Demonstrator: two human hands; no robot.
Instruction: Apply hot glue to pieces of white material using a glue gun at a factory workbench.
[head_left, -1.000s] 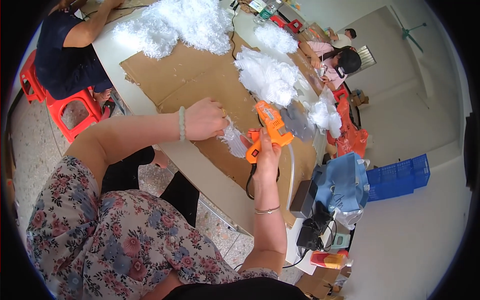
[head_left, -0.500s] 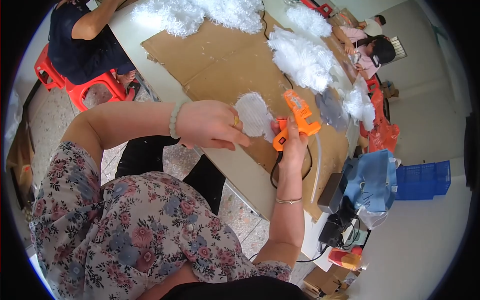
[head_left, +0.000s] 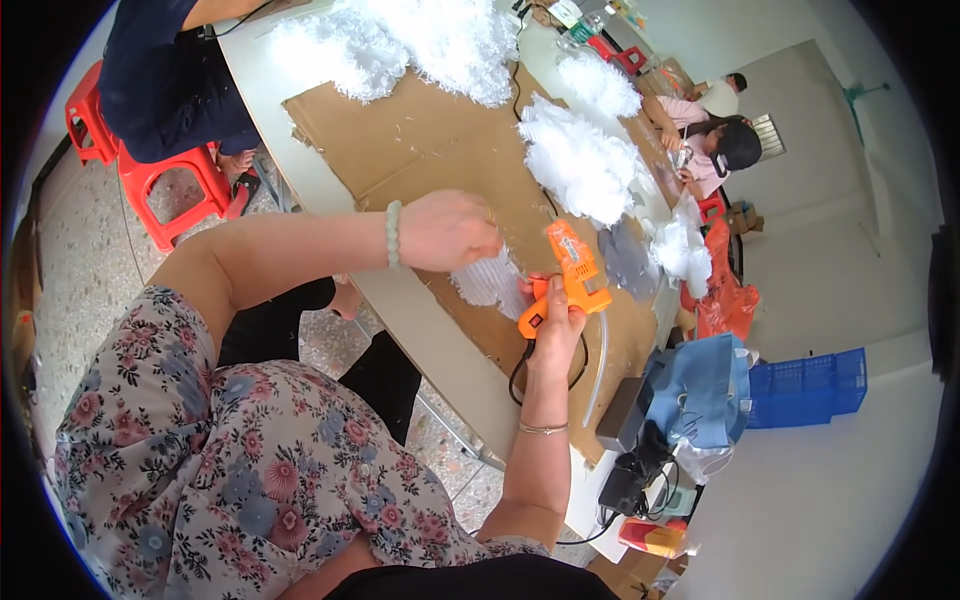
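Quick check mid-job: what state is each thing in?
Glue gun: gripped, whether heated can't be told
Right hand: closed round the glue gun
Left hand: fingers curled, by the white piece; hold unclear
White piece: ribbed, spread out, partly covered
Cardboard: flat, creased
White fluff: heaped
Red bag: crumpled

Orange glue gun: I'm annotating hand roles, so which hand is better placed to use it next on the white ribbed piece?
Probably the right hand: it grips the orange glue gun, close beside the white ribbed piece. The left hand is at that piece's upper edge, without the gun.
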